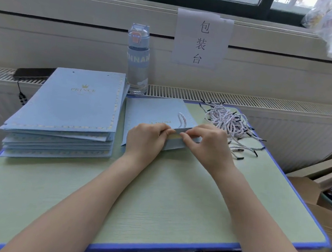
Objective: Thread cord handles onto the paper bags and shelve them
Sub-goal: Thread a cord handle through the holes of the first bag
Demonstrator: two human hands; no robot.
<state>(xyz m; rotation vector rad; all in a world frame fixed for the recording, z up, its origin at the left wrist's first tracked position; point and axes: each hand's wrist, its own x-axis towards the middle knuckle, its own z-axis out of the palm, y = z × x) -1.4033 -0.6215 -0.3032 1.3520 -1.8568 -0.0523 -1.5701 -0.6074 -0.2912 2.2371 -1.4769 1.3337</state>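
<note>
Mid-desk (153, 197): flat blue paper bag (154, 112), mouth edge lifted on near side. Left hand (145, 138) and right hand (208, 145) both pinch that edge, fingertips almost meeting. Cord loop (182, 119) lies on bag just beyond. Stack of bags (65, 110) left; loose cords (229, 120) far right; bottle (137, 60) far.

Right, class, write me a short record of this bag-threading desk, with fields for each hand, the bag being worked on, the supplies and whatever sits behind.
left hand: pinches near edge of front bag
right hand: pinches the same edge
front bag: flat on the table, one cord loop showing on it
stack of bags: flat, left of front bag
loose cords: heap at table's far right
background: water bottle, phone, paper sign
</note>
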